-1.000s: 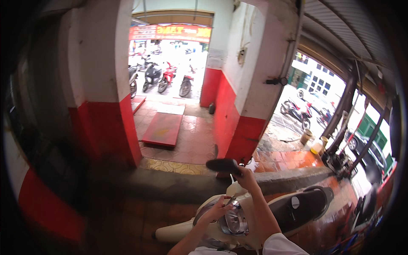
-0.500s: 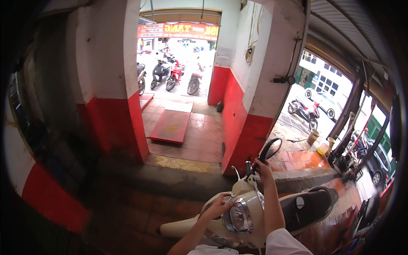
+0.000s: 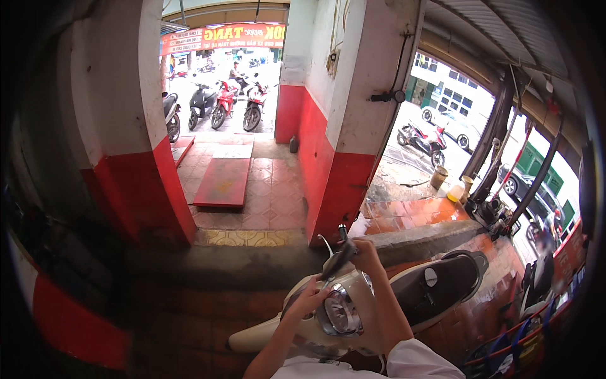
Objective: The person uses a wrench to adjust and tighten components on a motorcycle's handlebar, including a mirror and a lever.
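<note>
A cream scooter (image 3: pixel 254 340) stands in front of me, its round chrome-rimmed headlight (image 3: pixel 341 312) toward me. My right hand (image 3: pixel 364 255) is closed on a dark rear-view mirror (image 3: pixel 339 260), which slants down above the scooter's front. Close to the mirror's lower end, my left hand (image 3: pixel 307 298) has its fingers drawn together over the front cowl. Whatever lies between those fingers is too small to make out. A black handlebar grip (image 3: pixel 343 232) and a pale brake lever (image 3: pixel 325 244) stick up just beyond the mirror.
The scooter's dark seat (image 3: pixel 418 285) extends to the right. Beyond a low concrete step (image 3: pixel 252 265) lies a red ramp plate (image 3: pixel 221 183), beside a red-and-white pillar (image 3: pixel 344 170). Buckets (image 3: pixel 439 177) and parked motorbikes stand outside. A blue-and-red rack (image 3: pixel 521 341) is at lower right.
My right hand has brought the mirror down and left, from upright beside the handlebar to slanting near my left hand. The whole view has shifted, with the scene sliding left.
</note>
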Motion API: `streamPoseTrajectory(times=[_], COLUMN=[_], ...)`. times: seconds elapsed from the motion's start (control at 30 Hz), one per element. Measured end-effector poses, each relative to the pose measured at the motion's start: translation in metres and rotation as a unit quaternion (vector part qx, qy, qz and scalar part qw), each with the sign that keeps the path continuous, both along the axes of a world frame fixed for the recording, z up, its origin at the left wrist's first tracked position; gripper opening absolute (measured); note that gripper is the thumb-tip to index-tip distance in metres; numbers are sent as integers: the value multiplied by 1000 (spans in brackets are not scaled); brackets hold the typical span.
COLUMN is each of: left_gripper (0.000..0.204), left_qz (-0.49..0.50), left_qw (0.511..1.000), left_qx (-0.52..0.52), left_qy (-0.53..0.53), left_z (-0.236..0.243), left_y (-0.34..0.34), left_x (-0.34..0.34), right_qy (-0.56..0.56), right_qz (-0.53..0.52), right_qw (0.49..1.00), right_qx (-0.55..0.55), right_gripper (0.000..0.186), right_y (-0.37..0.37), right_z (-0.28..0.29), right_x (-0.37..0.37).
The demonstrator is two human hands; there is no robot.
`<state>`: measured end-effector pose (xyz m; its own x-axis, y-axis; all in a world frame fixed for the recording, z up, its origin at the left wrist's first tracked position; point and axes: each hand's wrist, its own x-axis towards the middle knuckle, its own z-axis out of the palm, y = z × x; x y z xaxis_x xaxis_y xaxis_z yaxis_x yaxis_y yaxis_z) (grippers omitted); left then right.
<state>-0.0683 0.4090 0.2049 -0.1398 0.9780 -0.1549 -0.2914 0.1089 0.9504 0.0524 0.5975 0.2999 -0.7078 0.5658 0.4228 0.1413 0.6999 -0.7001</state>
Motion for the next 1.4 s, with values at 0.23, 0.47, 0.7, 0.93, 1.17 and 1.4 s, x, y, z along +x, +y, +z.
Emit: streamPoseTrajectory(times=[0.23,0.47,0.7,0.93,1.17,1.4], left_gripper=[52,53,51,52,46,49], left_qz=[14,18,2,-20,-7,-28], left_qw=[999,999,999,999,1000,997], left_qx=[2,12,8,10,-5,-28], left_qy=[44,41,43,45,-5,63], left_z=[13,14,1,-30,-2,-7], left_y=[-9,-13,0,10,0,4], left_x=[-8,-6,-1,0,-3,0], right_qy=[-65,47,188,214,219,348], right_qz=[25,-71,-10,-41,-67,-88], right_qw=[997,907,869,830,852,824], right_qx=[-38,-412,-458,-514,-471,-439], right_gripper=[24,19,19,22,24,25], right_y=[42,107,63,86,78,86], right_z=[7,-12,-17,-24,-27,-27], right_x=[-72,-52,-30,-42,-40,-22])
